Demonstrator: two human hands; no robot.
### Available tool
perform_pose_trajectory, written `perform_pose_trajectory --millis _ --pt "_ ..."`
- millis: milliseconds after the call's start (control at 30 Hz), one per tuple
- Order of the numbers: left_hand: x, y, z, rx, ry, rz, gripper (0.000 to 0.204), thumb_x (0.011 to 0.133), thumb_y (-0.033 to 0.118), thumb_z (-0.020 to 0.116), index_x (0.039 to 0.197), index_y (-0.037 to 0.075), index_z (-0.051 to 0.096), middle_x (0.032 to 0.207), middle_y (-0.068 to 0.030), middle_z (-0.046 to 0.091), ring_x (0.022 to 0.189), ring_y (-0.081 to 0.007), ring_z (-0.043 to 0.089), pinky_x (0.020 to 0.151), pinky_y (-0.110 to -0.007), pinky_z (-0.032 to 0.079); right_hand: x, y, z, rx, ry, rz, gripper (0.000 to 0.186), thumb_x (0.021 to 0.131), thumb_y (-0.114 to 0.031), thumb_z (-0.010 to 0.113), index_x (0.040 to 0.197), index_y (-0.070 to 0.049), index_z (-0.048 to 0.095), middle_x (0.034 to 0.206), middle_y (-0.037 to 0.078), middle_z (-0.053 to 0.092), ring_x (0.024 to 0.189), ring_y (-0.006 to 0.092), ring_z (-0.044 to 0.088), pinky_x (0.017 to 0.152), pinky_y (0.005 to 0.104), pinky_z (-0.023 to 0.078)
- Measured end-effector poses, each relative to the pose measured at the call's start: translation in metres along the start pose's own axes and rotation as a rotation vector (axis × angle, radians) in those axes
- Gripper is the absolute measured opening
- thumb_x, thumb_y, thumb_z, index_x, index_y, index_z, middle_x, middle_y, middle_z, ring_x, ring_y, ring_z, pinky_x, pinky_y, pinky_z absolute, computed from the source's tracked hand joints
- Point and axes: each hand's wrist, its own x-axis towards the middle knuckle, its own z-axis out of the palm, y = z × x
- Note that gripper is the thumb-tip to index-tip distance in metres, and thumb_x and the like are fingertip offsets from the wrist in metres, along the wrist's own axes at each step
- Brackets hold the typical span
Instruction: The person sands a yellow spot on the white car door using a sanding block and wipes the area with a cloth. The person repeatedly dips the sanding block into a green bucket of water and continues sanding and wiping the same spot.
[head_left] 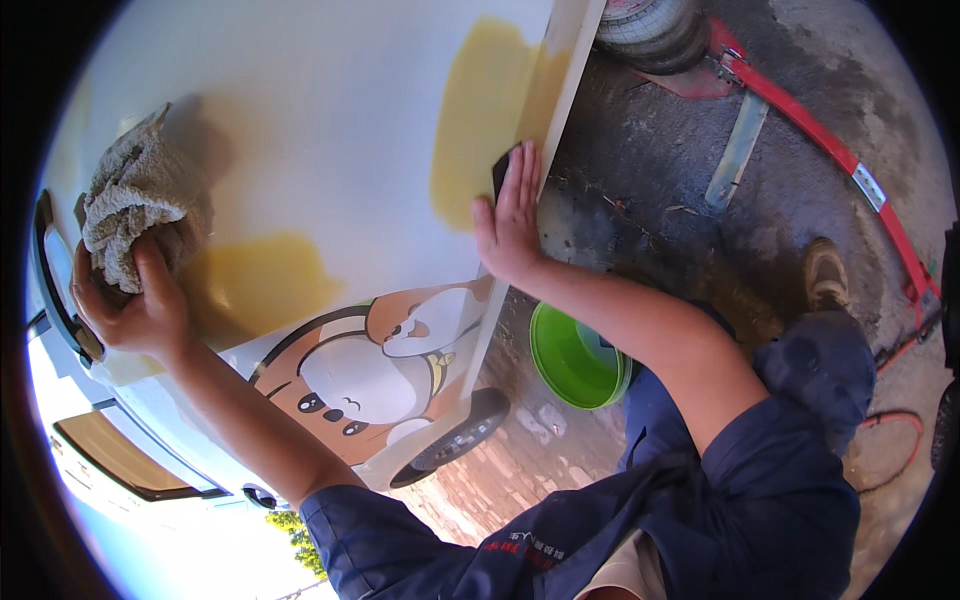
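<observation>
A rumpled grey-beige towel (140, 205) is bunched in my left hand (140, 310), which presses it against the upper part of the white vehicle panel (340, 130). My right hand (513, 220) lies along the panel's lower edge, fingers together over a thin black pad (502, 175); most of the pad is hidden beneath them. Around that hand the panel carries a yellowish patch (480, 110). Another yellowish patch (265, 280) sits between the towel and a printed cartoon animal (350, 385).
A green bucket (578, 360) stands on the wet ground beside my knee. Beyond it, a red metal bar (840, 155), apparently a jack handle, reaches toward a wheel (655, 30). A reddish hose (915, 440) lies at the right. The vehicle's door handle (62, 290) is near my left hand.
</observation>
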Motion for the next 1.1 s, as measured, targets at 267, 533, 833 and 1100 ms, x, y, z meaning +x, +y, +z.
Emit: perform_pose_trajectory --millis 267,533,833,1100 --pt "-0.001 -0.016 -0.001 0.004 -0.025 -0.064 0.054 0.075 0.031 0.093 0.114 -0.002 0.075 0.106 -0.0128 0.075 0.095 -0.0267 0.073 0.085 -0.037 0.059 0.214 -0.047 -0.091 0.107 0.257 -0.071 0.073 0.110 -0.038 0.040 0.162 0.008 0.015 0.169 0.032 0.015 0.157 0.0488 0.011 0.129 0.0522 0.010" --pt "0.005 0.015 0.000 0.023 -0.026 0.000 0.049 0.077 0.028 0.088 0.117 0.002 0.075 0.111 -0.0112 0.074 0.101 -0.0301 0.071 0.092 -0.042 0.056 0.025 -0.067 -0.048 0.167 0.056 -0.214 0.077 0.106 -0.033 0.047 0.162 0.009 0.013 0.171 0.030 0.009 0.156 0.0548 0.006 0.127 0.0619 0.008" --pt "0.010 0.030 0.002 0.103 -0.067 0.038 0.060 0.075 0.037 0.087 0.129 0.016 0.074 0.125 -0.0101 0.068 0.110 -0.0309 0.065 0.093 -0.043 0.055 0.278 -0.023 -0.135 0.538 0.452 0.233 0.037 0.112 -0.025 0.037 0.135 -0.002 0.055 0.120 0.016 0.066 0.120 0.0260 0.064 0.095 0.0395 0.052" --pt "0.028 0.159 0.087 0.312 -0.270 0.028 0.053 0.081 0.046 0.080 0.132 0.035 0.070 0.136 0.0025 0.064 0.123 -0.0288 0.058 0.099 -0.051 0.043 0.175 -0.038 -0.144 0.986 0.527 0.379 0.047 0.114 -0.032 0.033 0.147 0.000 0.037 0.153 0.017 0.047 0.127 0.0361 0.061 0.095 0.0496 0.059"
